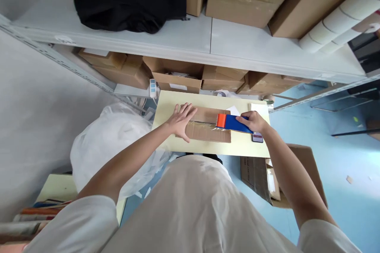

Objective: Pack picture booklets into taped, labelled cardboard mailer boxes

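A flat cardboard box (208, 132) lies on the pale yellow table (166, 104), with shiny clear tape along its middle seam. My left hand (181, 120) rests on the box's left end, fingers spread. In my right hand (254, 121) is a blue tape dispenser (237, 123) with an orange front end, gripped by its right end. The dispenser's orange end is over the box's seam near the right edge. A phone (257, 137) lies under my right wrist, partly hidden. A white piece of paper (233, 110) sits just behind the dispenser.
Behind the table stands a grey shelf (190, 45) with cardboard boxes and a black garment (130, 0). A large white plastic bag (109, 138) bulges at the left. An open carton (255, 174) stands on the floor at the right. Tape rolls (268, 99) sit at the table's back edge.
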Motion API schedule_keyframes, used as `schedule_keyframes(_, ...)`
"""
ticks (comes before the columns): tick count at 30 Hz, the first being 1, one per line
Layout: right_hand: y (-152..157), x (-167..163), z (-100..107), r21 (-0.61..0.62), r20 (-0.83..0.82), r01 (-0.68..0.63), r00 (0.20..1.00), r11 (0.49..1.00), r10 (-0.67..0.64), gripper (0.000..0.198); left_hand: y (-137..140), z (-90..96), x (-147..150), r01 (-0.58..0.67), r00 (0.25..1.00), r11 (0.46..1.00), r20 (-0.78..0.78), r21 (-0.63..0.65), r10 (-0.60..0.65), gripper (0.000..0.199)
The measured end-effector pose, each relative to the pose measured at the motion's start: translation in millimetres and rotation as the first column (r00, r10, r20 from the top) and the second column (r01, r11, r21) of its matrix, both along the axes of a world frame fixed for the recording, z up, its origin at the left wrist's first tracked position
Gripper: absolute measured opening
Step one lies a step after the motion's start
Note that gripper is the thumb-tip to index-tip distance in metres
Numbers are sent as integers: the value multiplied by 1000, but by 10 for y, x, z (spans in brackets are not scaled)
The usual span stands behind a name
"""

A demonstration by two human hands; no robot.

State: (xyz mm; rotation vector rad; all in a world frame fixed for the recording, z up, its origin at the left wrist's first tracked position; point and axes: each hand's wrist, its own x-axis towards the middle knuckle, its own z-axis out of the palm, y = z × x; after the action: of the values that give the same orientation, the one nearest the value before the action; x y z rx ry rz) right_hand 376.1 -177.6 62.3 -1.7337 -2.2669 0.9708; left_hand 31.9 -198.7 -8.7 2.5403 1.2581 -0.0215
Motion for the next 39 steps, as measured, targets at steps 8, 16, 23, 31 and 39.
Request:
schedule_keyframes(8,-22,496,-112,-25,47,18,999,1000,-17,53,-15,35,-13,-18,997,1000,-69,-24,16,139)
schedule_keyframes(16,45,942,-677,-126,-16,36,999,991,-38,51,11,46,4,12,991,1000,-132,-6,-13,137)
schedule_keyframes(23,145,874,-861,-172,-113,-29,994,985,10,47,-97,3,659,4,989,999,-148,-47,-11,133)
schedule_keyframes(31,193,908,-1026,-186,-233,-96,971,978,51,47,-77,-67,1777,40,996,997,-83,-63,-45,127)
schedule_keyframes(39,142,1281,-1087,-258,-286,-111,958,960,34,50,-89,-97,1786,14,993,996,-116,-91,-24,124)
